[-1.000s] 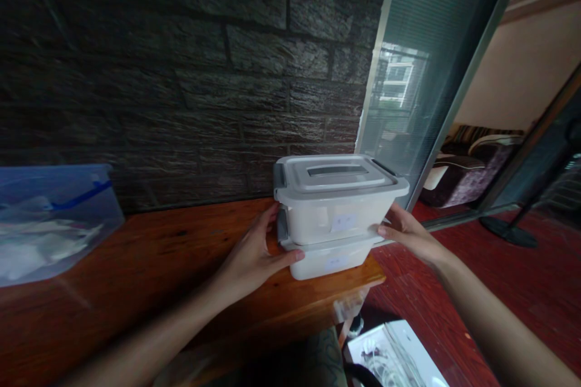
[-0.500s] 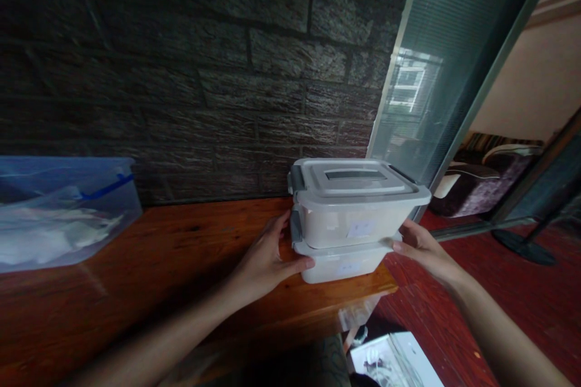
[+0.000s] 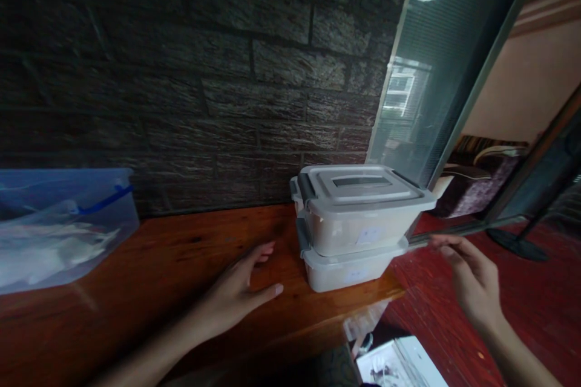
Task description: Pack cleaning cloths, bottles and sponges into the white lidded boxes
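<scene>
Two white lidded storage boxes stand stacked at the right end of the wooden table. The upper storage box has a grey lid handle, grey side clips and a small label. Below it sits the lower storage box, also labelled. My left hand is to the left of the stack, apart from it, fingers and thumb spread with nothing between them. Off to the right of the boxes, my right hand hangs in the air over the floor side, fingers loosely bent and holding nothing.
A clear bluish plastic bin with white bags in it stands on the table at the left. Behind is a dark brick wall. An open white box with cables lies below the table's edge, right of centre. A glass panel rises behind the stack.
Both hands have let go of the stacked boxes. The left hand has drawn back to the left, the right hand to the right. The view has shifted slightly.
</scene>
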Tool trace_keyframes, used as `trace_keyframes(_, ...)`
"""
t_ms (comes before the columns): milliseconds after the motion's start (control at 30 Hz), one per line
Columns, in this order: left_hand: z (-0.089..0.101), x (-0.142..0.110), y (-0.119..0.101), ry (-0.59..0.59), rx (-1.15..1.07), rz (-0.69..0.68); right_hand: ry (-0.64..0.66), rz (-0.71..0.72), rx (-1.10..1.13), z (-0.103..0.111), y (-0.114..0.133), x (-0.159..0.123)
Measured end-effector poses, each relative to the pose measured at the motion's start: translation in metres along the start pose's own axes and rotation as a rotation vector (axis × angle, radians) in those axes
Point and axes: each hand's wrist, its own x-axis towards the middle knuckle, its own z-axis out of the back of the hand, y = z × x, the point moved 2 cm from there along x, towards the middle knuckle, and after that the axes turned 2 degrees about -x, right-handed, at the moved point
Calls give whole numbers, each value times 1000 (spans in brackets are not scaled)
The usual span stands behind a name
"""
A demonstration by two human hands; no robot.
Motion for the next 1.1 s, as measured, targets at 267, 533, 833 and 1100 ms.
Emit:
trace_keyframes(267, 28, 8, 16, 20, -14, 40, 661, 499, 71, -105, 115, -82)
trace_keyframes(533, 39, 71, 8, 36, -190, 129, 1025, 468, -195, -238, 134, -106)
trace_keyframes(833, 21, 176, 6, -43, -317, 376, 991, 216, -319, -294, 115, -108)
trace_keyframes(1100, -21, 214, -20, -43, -487, 472, 1094, 226, -389, -293, 100, -109)
